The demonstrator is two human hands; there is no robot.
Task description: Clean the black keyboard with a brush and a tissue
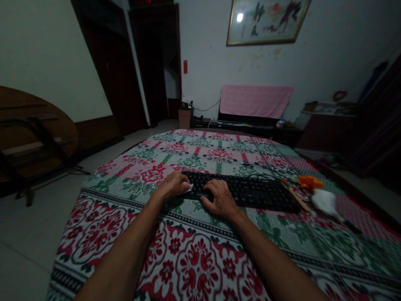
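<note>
A black keyboard [257,192] lies on the patterned tablecloth, slightly angled. At its left end is my left hand [175,184], with the fingers closed on a small white wipe [189,187] pressed near the keys. It could be tissue or cloth; the frame is too dark to tell. My right hand [219,196] rests on the keyboard's left-middle part, thumb spread apart from the curved fingers, and nothing shows in it. Some of the keys are hidden under both hands.
Right of the keyboard lie an orange cloth [310,182], a white crumpled piece [324,202], a wooden-handled tool [299,198] and a dark cable [275,169]. A pen [247,164] sits behind the keyboard. A folded round table [37,129] leans at the left wall.
</note>
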